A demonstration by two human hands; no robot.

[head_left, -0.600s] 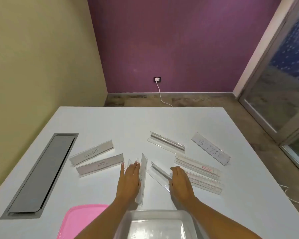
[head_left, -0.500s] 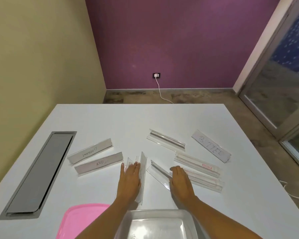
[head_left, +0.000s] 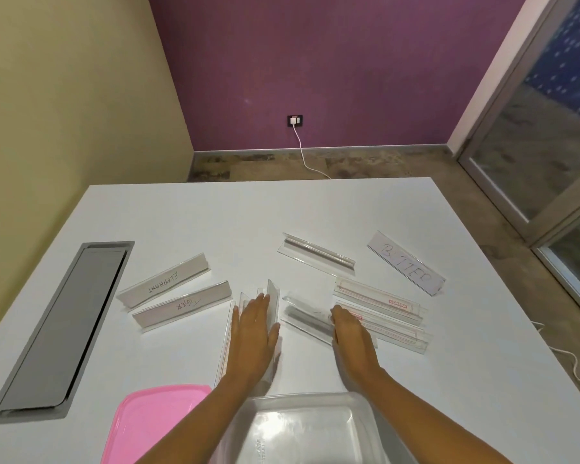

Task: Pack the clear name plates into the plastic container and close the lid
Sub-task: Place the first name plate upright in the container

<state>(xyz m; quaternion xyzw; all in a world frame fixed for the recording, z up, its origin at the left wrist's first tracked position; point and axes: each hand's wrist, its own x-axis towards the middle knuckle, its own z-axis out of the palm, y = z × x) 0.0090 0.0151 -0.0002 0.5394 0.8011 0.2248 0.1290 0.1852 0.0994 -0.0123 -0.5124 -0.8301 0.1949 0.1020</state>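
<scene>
Left hand (head_left: pixel 253 333) is being laid flat, fingers together and extended, on a small bunch of clear name plates (head_left: pixel 271 316) standing on edge just far of the plastic container (head_left: pixel 302 426); nothing is being pinched. Right hand (head_left: pixel 352 333) is being rested palm-down, fingers loosely together, on the near end of another clear plate (head_left: pixel 302 316) lying just right of that bunch; whether its fingertips are curled under an edge cannot be told.

Remaining plates are being left scattered on the white table (head_left: pixel 315 209): two labelled ones (head_left: pixel 168 279) to the left, one bare plate (head_left: pixel 315 254) far centre, two stacked with red print (head_left: pixel 379 303) right of the right hand, one marked plate (head_left: pixel 406 262) far right. Container is sitting open at the near edge, apparently empty; pink lid (head_left: pixel 154 423) is lying beside it on the left.

Handling judgement: plates are being read as light, stiff, thin acrylic, smooth and likely slippery, prone to scratching and to sliding apart when stacked. Best gripped across the long edges, several nested together, squeezed from both sides instead of lifted by one end.
</scene>
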